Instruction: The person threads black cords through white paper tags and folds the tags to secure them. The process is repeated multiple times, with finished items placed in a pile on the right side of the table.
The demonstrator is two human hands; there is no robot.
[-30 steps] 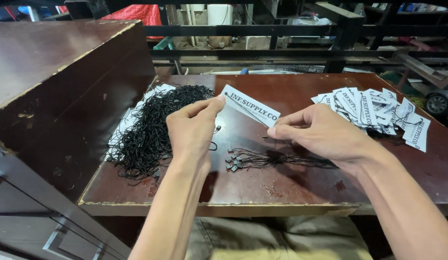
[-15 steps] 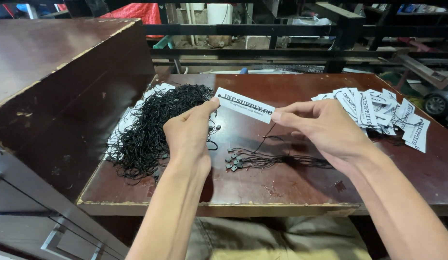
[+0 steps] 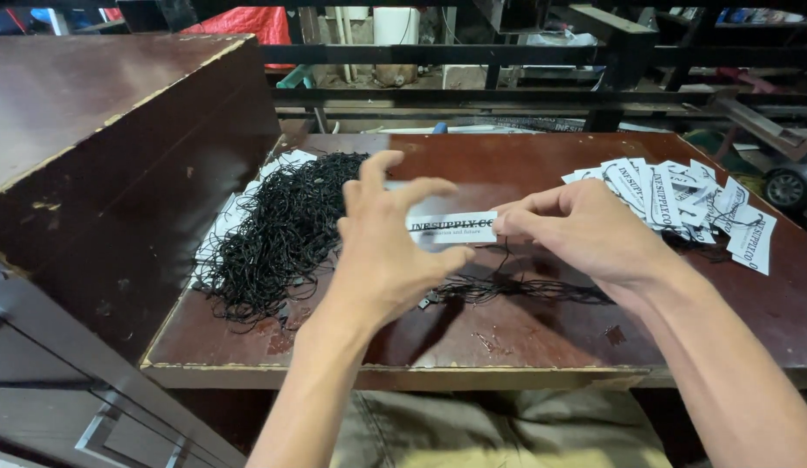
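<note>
My right hand [image 3: 585, 230] pinches the right end of a white printed paper tag [image 3: 455, 227] and holds it level above the brown table [image 3: 507, 347]. My left hand [image 3: 386, 251] is at the tag's left end with fingers spread, index above it and thumb just below it, not clearly gripping. A thin black string hangs from the tag toward a small bundle of black strings [image 3: 516, 290] lying on the table under my hands.
A big heap of black looped strings [image 3: 282, 225] lies on white paper at the table's left. A pile of white printed tags [image 3: 681, 199] sits at the right. A tall dark wooden cabinet [image 3: 100, 147] stands at the left, and black metal racks [image 3: 473, 61] stand behind.
The tag has come down and turned from tilted to level. My left hand has spread its fingers from a pinch. My right hand stays on the tag.
</note>
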